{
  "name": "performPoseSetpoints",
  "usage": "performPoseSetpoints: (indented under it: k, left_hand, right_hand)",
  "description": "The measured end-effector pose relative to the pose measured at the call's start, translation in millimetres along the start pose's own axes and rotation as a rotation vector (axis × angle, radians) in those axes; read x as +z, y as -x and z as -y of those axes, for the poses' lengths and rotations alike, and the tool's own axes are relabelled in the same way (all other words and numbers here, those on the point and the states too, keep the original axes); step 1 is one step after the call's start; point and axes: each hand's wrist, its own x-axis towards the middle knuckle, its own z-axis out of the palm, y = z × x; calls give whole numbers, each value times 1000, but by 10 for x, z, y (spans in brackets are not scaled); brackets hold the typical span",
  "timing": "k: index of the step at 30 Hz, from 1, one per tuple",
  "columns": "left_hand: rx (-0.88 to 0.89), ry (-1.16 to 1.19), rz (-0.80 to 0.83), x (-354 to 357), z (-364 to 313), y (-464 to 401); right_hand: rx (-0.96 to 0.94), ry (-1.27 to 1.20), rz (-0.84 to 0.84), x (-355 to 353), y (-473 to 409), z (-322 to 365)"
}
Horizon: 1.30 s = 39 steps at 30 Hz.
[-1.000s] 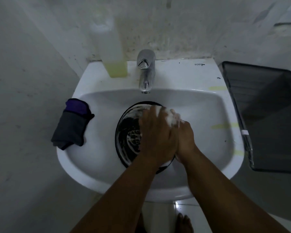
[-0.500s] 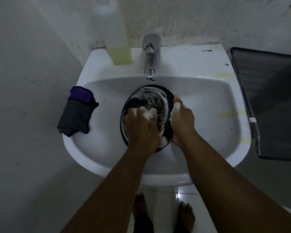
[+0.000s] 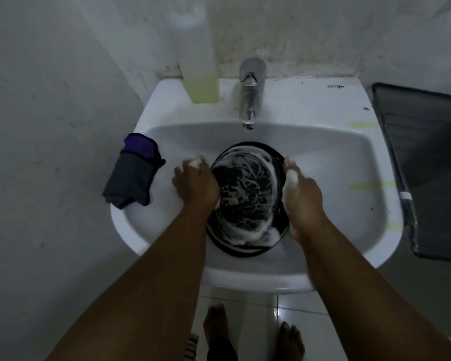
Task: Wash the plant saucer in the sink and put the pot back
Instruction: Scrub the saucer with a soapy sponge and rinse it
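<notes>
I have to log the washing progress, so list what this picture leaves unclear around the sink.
- Head view: the plant pot is nowhere in frame.
- Saucer: foam covers its inside, so remaining dirt is unreadable; its underside faces away.
- Left hand and right hand: fingertips hidden behind the saucer's rim.
- Tap: no stream visible, though dim light leaves it uncertain.
- Sink: drain hidden under the saucer.
- Dark bin: cut by the right edge.

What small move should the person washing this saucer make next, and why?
Probably reach the left hand to the tap and start rinsing: the black saucer is streaked with suds and no water runs. The right hand steadies its rim.
</notes>
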Motion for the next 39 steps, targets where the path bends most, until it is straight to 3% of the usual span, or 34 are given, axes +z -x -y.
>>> performPoseSetpoints:
  k: [11, 17, 21, 26, 32, 37, 39]
  left_hand:
    - [99, 238, 29, -72, -353, -311]
    - [193, 87, -42, 155, -767, 139]
    - [308, 14, -68, 287, -708, 786]
    - [388, -84, -66, 224, -497, 903]
    - [75, -96, -33, 78, -307, 503]
    - [440, -150, -2, 221, -407, 1183]
    - [490, -196, -14, 219, -348, 1269]
  right_hand:
    - [-220, 174, 92, -153, -73, -3]
    - [-157, 86, 93, -47, -114, -57]
    - [-107, 74, 108, 11, -114, -21]
    - [-48, 53, 97, 53, -104, 27]
    - [-43, 18, 82, 145, -139, 20]
    - [-23, 36, 74, 125, -184, 15]
    - [-7, 30, 56, 114, -193, 32]
